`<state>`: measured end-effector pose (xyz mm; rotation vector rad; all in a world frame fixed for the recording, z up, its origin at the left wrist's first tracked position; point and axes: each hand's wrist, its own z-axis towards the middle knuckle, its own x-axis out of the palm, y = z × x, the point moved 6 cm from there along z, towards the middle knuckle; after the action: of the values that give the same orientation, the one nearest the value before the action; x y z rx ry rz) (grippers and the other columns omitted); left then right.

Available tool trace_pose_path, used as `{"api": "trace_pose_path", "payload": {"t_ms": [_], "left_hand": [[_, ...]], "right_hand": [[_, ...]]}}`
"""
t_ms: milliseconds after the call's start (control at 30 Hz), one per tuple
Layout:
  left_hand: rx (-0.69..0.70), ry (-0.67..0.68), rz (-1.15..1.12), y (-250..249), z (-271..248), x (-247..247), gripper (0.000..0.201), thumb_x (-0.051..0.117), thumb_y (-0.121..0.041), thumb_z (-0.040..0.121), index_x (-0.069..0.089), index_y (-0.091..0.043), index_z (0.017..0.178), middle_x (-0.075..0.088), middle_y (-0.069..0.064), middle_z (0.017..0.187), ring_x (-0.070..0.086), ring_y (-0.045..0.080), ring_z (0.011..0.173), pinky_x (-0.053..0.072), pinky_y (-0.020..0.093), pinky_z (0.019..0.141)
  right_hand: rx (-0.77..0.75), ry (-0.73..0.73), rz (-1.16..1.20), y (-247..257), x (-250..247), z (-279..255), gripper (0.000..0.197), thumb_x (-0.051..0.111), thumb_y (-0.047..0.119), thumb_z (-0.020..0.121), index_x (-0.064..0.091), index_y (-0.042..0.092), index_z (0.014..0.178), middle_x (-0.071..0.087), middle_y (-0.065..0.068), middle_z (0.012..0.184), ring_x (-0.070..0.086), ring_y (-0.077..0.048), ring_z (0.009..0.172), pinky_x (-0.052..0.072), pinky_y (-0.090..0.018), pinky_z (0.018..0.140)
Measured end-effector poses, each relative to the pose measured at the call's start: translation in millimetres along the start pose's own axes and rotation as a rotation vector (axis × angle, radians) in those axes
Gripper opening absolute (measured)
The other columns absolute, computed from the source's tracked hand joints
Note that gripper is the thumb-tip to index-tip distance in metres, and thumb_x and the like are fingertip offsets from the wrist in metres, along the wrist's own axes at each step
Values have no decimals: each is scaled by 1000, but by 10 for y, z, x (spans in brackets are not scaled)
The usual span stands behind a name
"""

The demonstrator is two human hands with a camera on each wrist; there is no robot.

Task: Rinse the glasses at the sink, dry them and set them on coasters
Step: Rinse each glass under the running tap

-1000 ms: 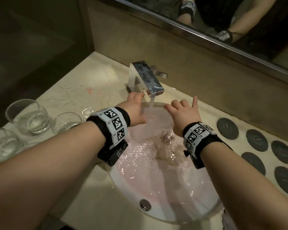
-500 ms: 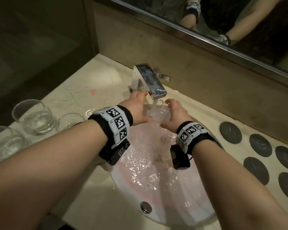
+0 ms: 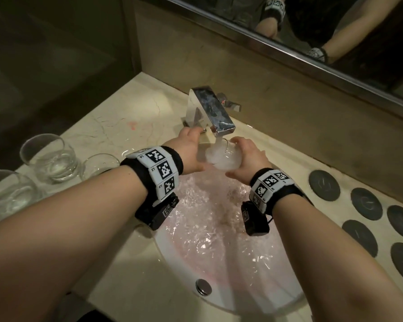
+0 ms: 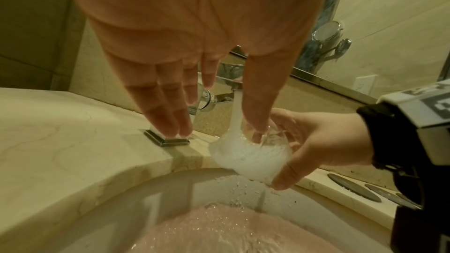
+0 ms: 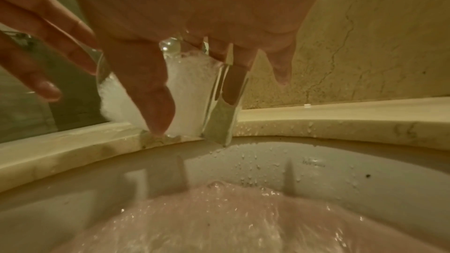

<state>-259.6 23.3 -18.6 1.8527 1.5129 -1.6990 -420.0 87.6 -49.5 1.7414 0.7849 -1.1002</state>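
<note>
A clear stemless glass (image 3: pixel 221 159) sits under the running chrome tap (image 3: pixel 215 112), full of white frothing water that spills over. My right hand (image 3: pixel 247 159) grips it from the right, thumb under the base and fingers round the far side (image 4: pixel 324 141). My left hand (image 3: pixel 190 147) is beside it on the left with fingers straight. Its thumb (image 4: pixel 255 113) dips at the glass's rim (image 4: pixel 246 157). In the right wrist view the glass (image 5: pixel 190 88) shows between my fingers. Several dark round coasters (image 3: pixel 324 185) lie on the counter at the right, all bare.
Three more clear glasses stand on the marble counter at the left (image 3: pixel 49 156) (image 3: pixel 100 163) (image 3: pixel 7 196). The white basin (image 3: pixel 219 303) holds rippling water. A wall and a mirror (image 3: pixel 312 31) rise close behind the tap.
My right hand, spread open over the basin a second ago, has closed round the glass under the stream. The glass has filled with froth. My left hand stays beside it.
</note>
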Motion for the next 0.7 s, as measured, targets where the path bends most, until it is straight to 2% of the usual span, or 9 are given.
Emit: {"api": "trace_pose_path", "payload": {"t_ms": [100, 167, 267, 333, 400, 467, 567, 633, 700], "left_hand": [[-6, 18, 24, -25, -25, 19, 92, 71, -34, 80, 12, -17, 148, 20, 8, 150, 54, 24, 112, 47, 31, 87], [-1, 28, 27, -55, -45, 32, 91, 69, -34, 81, 12, -15, 149, 21, 8, 149, 54, 25, 112, 47, 32, 88], [5, 32, 34, -92, -68, 45, 87, 68, -34, 82, 14, -14, 148, 23, 9, 147, 54, 24, 109, 47, 32, 87], [8, 29, 36, -103, -82, 41, 84, 67, -33, 82, 17, -13, 146, 25, 10, 145, 55, 24, 107, 48, 33, 87], [9, 33, 35, -98, -90, 44, 84, 68, -33, 81, 17, -12, 146, 26, 10, 145, 55, 24, 107, 48, 34, 87], [13, 43, 33, -87, -95, 47, 86, 69, -33, 81, 16, -13, 147, 24, 9, 147, 56, 23, 109, 49, 34, 88], [3, 49, 47, -50, -99, 37, 91, 70, -34, 81, 13, -14, 149, 21, 8, 151, 54, 23, 114, 48, 32, 89], [-9, 47, 69, -21, -95, 13, 90, 69, -36, 81, 14, -14, 149, 24, 8, 149, 53, 23, 117, 47, 33, 89], [-5, 46, 82, -2, -81, -6, 85, 68, -37, 82, 20, -15, 147, 29, 7, 146, 53, 23, 116, 48, 34, 91]], "right_hand": [[-42, 32, -179, -6, -47, -72, 80, 74, 23, 71, 31, 29, 139, 41, 2, 135, 44, -22, 125, 13, -58, 114], [-119, 50, -400, 18, -56, -124, 79, 69, 18, 74, 28, 31, 140, 39, 3, 137, 41, -22, 127, 6, -61, 114], [-246, 74, -665, 45, -36, -196, 80, 65, 12, 75, 25, 30, 142, 37, 2, 137, 36, -22, 128, 2, -64, 112], [-254, 90, -724, 18, -20, -218, 81, 66, 15, 75, 24, 30, 143, 37, 2, 138, 36, -22, 129, 1, -64, 112], [-180, 74, -635, -27, -42, -210, 78, 68, 19, 76, 25, 29, 142, 37, 2, 139, 38, -22, 129, 3, -62, 113], [-46, 68, -371, -85, -58, -173, 79, 71, 22, 75, 28, 28, 140, 39, 2, 139, 43, -22, 126, 9, -59, 115], [38, 61, -31, -77, 21, -74, 85, 79, 28, 70, 30, 26, 139, 42, 0, 138, 51, -24, 118, 34, -51, 108], [29, 54, 6, -16, 97, 14, 88, 81, 31, 66, 30, 28, 138, 43, 1, 136, 51, -26, 117, 43, -46, 100], [5, 69, 8, 68, 166, 79, 91, 82, 32, 65, 30, 27, 139, 43, 0, 135, 50, -27, 119, 41, -45, 102]]}}
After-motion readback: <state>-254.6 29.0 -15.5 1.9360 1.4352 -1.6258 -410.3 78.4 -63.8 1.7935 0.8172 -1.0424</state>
